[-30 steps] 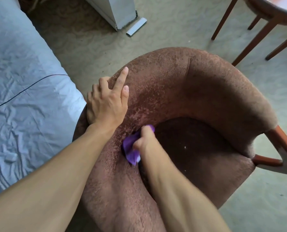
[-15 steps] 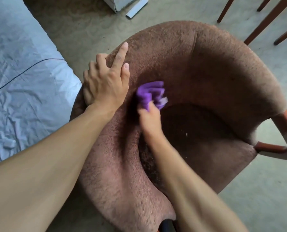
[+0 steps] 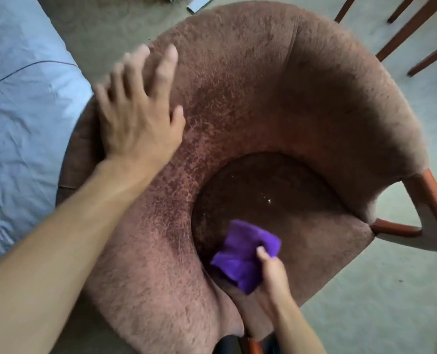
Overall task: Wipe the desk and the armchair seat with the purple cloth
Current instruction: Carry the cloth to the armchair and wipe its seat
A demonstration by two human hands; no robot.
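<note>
A brown upholstered armchair [image 3: 301,85] with a curved back fills the head view. Its dark round seat [image 3: 283,190] lies low in the middle, with a few pale specks on it. My right hand [image 3: 272,277] is shut on the bunched purple cloth [image 3: 245,254], which rests on the near left part of the seat. My left hand [image 3: 140,108] is open with its fingers spread, over the top of the chair's left side; it is blurred, and whether it touches the fabric I cannot tell. The desk is out of view.
A bed with a pale blue sheet [image 3: 20,111] lies close along the chair's left side. Wooden furniture legs [image 3: 416,29] stand at the top right on the carpet [image 3: 380,297]. The chair's wooden arm frame [image 3: 431,198] juts out on the right.
My right hand has drawn the purple cloth from the inner backrest down onto the near part of the seat. My left hand's fingers have spread and lifted. The view has moved closer to the chair.
</note>
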